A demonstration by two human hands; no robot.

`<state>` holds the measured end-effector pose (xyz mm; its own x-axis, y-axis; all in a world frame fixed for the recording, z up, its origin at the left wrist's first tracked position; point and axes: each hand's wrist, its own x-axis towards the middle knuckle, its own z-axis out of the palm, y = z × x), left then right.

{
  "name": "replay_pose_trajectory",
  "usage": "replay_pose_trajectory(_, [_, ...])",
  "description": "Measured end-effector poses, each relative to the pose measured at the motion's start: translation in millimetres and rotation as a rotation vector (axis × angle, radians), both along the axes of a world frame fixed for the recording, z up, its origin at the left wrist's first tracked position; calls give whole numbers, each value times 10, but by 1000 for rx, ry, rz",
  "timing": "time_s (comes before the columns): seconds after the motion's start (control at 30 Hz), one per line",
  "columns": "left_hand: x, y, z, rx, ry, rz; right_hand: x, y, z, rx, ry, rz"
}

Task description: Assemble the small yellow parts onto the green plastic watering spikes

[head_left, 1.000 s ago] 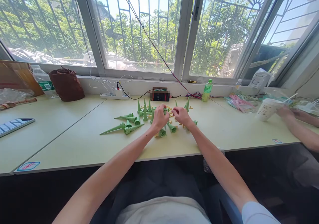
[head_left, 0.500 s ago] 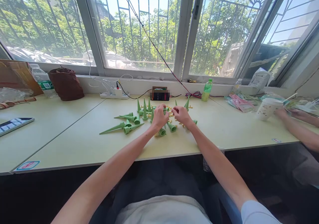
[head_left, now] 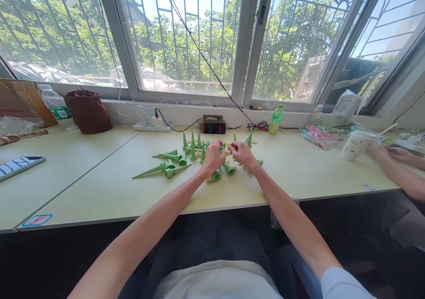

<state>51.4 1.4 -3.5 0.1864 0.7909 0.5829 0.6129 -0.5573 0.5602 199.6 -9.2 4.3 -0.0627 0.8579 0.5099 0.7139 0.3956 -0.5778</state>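
Note:
In the head view my left hand (head_left: 214,157) is closed around a green plastic spike (head_left: 223,146), most of it hidden by the fingers. Close by on the right, my right hand (head_left: 243,152) pinches what looks like a small yellow piece (head_left: 227,145) against the spike's end. Around both hands lie more cone-shaped green spikes. Some stand point up, such as the upright spike (head_left: 193,148) left of my hands; others lie on their sides, like the fallen spike (head_left: 229,169) below them. Several small yellow pieces (head_left: 245,167) are scattered by my right wrist.
A phone-like display (head_left: 214,126) stands behind the spikes, with a power strip (head_left: 152,125) to its left. A green bottle (head_left: 276,121) and a white cup (head_left: 358,145) are on the right. Another person's hands (head_left: 381,153) work beyond the cup. A phone (head_left: 20,167) lies far left.
My left hand has shifted very slightly to the right, toward the right hand. The other person's hands have moved a little. The spikes on the table stay where they were.

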Motion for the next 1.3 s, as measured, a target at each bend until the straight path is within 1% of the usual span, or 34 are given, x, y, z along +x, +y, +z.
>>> replay_pose_trajectory(0.2, [20,-24,-21,-22,71,-36,-5,-2,-3,-8,-19,8])
replay_pose_trajectory(0.47, [21,-20,-26,-17,79,-48,-25,-59,30,-46,-36,33])
replay_pose_trajectory(0.8, [24,-22,-31,2,81,-64,-27,-64,37,-50,-53,33])
replay_pose_trajectory(1.03, [28,-41,-18,-3,91,-90,-18,-31,16,-28,-70,35])
replay_pose_trajectory(1.3, [40,-32,-57,20,129,-142,-4,6,-29,3,-102,37])
